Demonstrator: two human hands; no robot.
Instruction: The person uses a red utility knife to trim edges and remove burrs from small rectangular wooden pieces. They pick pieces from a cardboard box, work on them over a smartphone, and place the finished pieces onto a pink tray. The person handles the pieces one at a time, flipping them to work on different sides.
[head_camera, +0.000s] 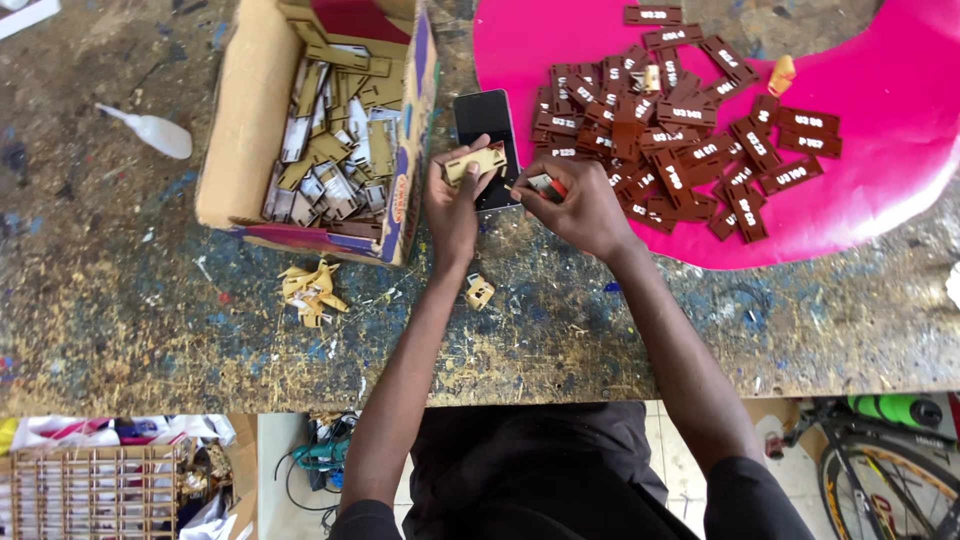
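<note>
Pinching a tan wooden piece (475, 162) in the left hand (452, 205), fingers closed on it, steadying it while the right hand (580, 208) is gripping a small red-and-white tool (547, 185) alongside

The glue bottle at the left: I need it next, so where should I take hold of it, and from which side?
Take the glue bottle by its wide white body, the end nearer the cardboard box, coming from above. It lies flat on the workbench with its thin nozzle pointing up-left, and the body looks like the only part broad enough for a firm grip.
</note>
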